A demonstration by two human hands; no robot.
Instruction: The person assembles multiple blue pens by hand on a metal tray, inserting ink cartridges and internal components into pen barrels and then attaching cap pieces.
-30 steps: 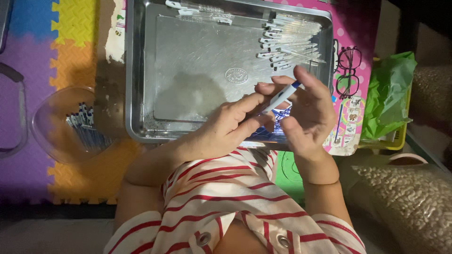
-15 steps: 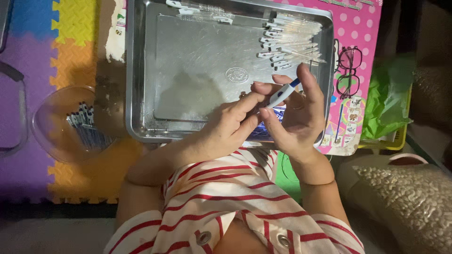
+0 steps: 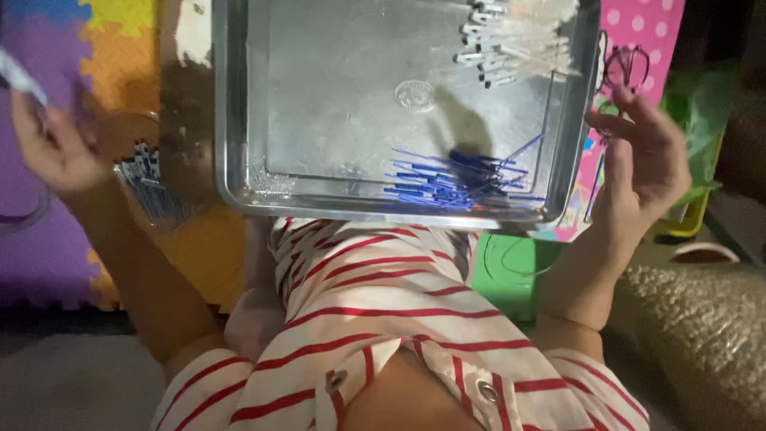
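My left hand (image 3: 49, 148) is out to the far left over the foam mat, closed on a slim white and blue pen (image 3: 17, 78), blurred by motion. It hovers beside a clear bowl (image 3: 120, 128) that holds several finished pens (image 3: 148, 187). My right hand (image 3: 646, 164) is beside the right rim of a metal tray (image 3: 231, 160), fingers spread and holding nothing. In the tray, a pile of thin blue refills (image 3: 455, 179) lies near the front edge. Several clear pen barrels (image 3: 511, 40) are heaped at the tray's back right.
The tray rests above my lap on a coloured foam puzzle mat (image 3: 120, 48). A pink dotted sheet (image 3: 646, 32) lies under the tray's right side, with a green bag (image 3: 702, 104) further right. A woven textured surface (image 3: 702, 335) is at lower right.
Both hands were together over the tray's front right, working on one pen. Now they have parted: the left hand has swung far left with the pen, and the right hand has opened beside the tray.
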